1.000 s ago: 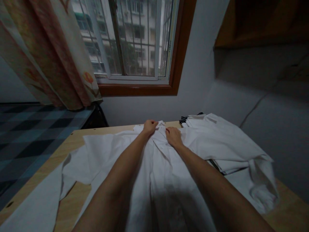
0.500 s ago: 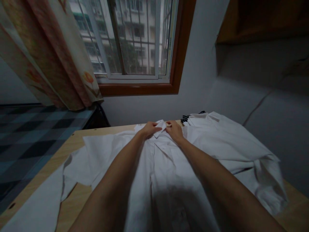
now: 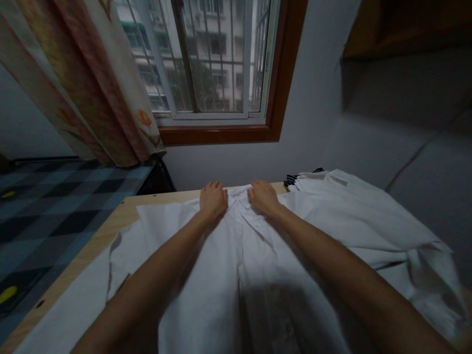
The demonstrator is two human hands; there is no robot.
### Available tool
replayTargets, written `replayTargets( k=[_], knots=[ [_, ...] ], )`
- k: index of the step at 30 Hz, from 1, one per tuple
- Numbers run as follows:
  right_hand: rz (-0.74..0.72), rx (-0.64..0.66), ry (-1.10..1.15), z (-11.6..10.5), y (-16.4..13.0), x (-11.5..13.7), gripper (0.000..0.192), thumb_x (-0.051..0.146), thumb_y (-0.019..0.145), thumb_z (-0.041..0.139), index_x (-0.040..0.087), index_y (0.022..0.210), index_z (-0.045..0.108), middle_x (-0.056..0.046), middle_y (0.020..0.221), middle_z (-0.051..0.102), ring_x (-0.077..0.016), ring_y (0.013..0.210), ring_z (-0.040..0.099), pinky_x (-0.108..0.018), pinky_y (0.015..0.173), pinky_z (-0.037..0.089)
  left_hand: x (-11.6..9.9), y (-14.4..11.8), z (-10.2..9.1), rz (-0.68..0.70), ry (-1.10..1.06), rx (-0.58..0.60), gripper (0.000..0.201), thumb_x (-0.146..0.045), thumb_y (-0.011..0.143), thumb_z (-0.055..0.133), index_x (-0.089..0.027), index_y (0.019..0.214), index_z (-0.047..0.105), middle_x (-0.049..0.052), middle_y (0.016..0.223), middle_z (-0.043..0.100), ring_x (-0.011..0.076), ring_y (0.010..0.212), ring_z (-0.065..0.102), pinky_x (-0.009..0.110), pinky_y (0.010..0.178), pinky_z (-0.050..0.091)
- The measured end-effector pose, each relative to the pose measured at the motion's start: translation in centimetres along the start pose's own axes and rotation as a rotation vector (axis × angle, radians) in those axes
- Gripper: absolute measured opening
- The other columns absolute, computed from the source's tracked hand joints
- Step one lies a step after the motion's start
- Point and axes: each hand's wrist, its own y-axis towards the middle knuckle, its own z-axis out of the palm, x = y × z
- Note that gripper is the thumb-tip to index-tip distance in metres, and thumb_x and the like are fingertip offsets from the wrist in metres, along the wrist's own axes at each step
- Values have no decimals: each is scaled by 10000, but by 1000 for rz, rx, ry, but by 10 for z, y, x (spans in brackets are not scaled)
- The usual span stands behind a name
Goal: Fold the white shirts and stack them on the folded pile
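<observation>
A white long-sleeved shirt (image 3: 210, 275) lies spread on the wooden table, its collar (image 3: 239, 192) at the far end and its front towards me. My left hand (image 3: 214, 200) is on the shirt just left of the collar, its fingers bent over the cloth at the shoulder. On the collar's right side, my right hand (image 3: 262, 196) has its fingers curled round the cloth. The fingertips of both hands are mostly hidden. One sleeve (image 3: 77, 290) stretches out to the lower left.
More white shirts (image 3: 350, 211) lie piled on the right, with black hanger hooks (image 3: 291, 180) at their far end. The pale wooden table (image 3: 147, 199) meets the wall below a window. Left are a checked bed cover (image 3: 66, 196) and a curtain (image 3: 99, 83); a wooden cabinet (image 3: 413, 29) hangs upper right.
My left hand has moved left from the collar's point to the shoulder. My right hand now curls over the collar's right side, and the collar lies flatter. The view has shifted slightly.
</observation>
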Motion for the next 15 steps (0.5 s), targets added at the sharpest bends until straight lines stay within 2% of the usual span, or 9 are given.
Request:
replayTargets(
  k=[2, 4, 6, 8, 10, 12, 15],
  knots=[
    [-37, 106, 28, 15, -5, 5, 536, 405, 1019, 419, 24, 1396, 447, -217, 1455, 392, -301, 1366, 319, -407, 1121, 242, 20, -8, 1, 17, 59, 172, 525, -396, 961, 351, -133, 1395, 487, 153, 1487, 432, 308, 1376, 358, 480, 1111, 270],
    [6, 201, 37, 30, -8, 5, 686, 505, 1015, 397, 16, 1487, 297, -205, 1543, 220, -297, 1429, 179, -445, 1155, 175, 35, -14, 7, 37, 69, 287, 666, -541, 944, 330, -168, 1495, 348, 129, 1571, 289, 320, 1434, 261, 527, 1134, 209],
    [64, 232, 54, 40, -7, 1, 748, 558, 1014, 353, 26, 1521, 207, -183, 1568, 130, -284, 1446, 115, -483, 1166, 128, 42, -18, 13, 14, 55, 327, 791, -657, 909, 294, -186, 1542, 236, 116, 1600, 200, 331, 1460, 189, 556, 1144, 157],
    [119, 238, 68, 44, -4, -4, 757, 569, 1016, 334, 34, 1529, 177, -174, 1571, 115, -274, 1450, 99, -511, 1169, 94, 45, -19, 15, 7, 34, 337, 892, -720, 867, 310, -161, 1553, 190, 132, 1601, 185, 343, 1465, 163, 560, 1146, 138],
    [135, 235, 89, 43, 0, -8, 726, 540, 1020, 353, 44, 1527, 193, -173, 1568, 139, -268, 1449, 104, -521, 1168, 81, 50, -18, 8, 21, 5, 332, 946, -730, 840, 368, -129, 1548, 191, 160, 1579, 247, 341, 1446, 224, 535, 1143, 169],
    [122, 189, 155, 41, 3, -12, 659, 479, 1021, 391, 47, 1503, 270, -186, 1545, 223, -278, 1436, 168, -512, 1164, 124, 64, -20, -8, 11, 6, 298, 898, -706, 836, 415, -136, 1518, 289, 171, 1522, 375, 333, 1395, 335, 506, 1126, 220],
    [96, 69, 277, 32, 1, -18, 506, 365, 1015, 405, 79, 1433, 417, -181, 1456, 409, -273, 1361, 352, -461, 1127, 265, 107, -35, -44, -75, 75, 228, 699, -653, 862, 426, -185, 1371, 522, 145, 1392, 544, 325, 1294, 465, 466, 1088, 287]
  ],
)
